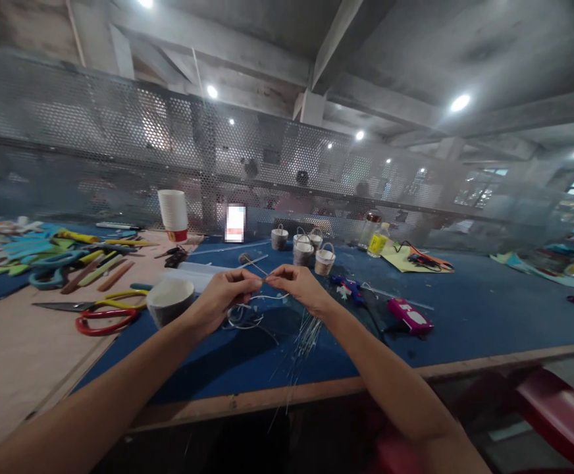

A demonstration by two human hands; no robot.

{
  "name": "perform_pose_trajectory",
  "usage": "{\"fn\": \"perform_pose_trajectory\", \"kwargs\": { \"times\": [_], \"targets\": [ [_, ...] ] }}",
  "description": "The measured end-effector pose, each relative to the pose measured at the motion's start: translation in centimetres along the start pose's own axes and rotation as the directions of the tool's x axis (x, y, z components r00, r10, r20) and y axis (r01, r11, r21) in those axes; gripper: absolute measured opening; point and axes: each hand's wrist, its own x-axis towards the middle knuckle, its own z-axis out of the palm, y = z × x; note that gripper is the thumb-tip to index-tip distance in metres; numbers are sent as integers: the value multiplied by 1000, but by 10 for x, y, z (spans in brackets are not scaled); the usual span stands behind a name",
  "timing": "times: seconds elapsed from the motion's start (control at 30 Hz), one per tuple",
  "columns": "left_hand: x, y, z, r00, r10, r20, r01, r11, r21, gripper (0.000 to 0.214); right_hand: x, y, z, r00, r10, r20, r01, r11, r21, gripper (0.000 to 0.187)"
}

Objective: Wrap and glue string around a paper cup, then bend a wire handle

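Observation:
My left hand and my right hand meet above the blue table, both pinched on a thin silvery wire that loops and trails down between them. A bundle of thin wire strands lies on the table under my right wrist and sticks out over the front edge. A paper cup lies tipped on its side just left of my left hand.
Red-handled scissors and yellow-handled scissors lie on the left board. A stack of white cups stands behind. Several small paper-cup baskets, a yellow bottle, a blue glue gun and a pink tool are nearby. A mesh screen bounds the back.

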Motion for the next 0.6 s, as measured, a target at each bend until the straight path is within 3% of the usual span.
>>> {"fn": "perform_pose_trajectory", "kwargs": {
  "times": [0.13,0.3,0.6],
  "targets": [
    [3,-5,-1,997,34,-68,-34,999,0,20,-3,1,7,993,-112,-30,106,980,-166,26],
    [3,-7,2,983,110,-149,-102,993,62,19,-6,3,13,986,-144,-80,120,961,-250,28],
    [-4,-7,12,941,231,-249,-179,961,213,18,-3,12,20,971,-106,-215,69,982,-174,37]
  ]
}}
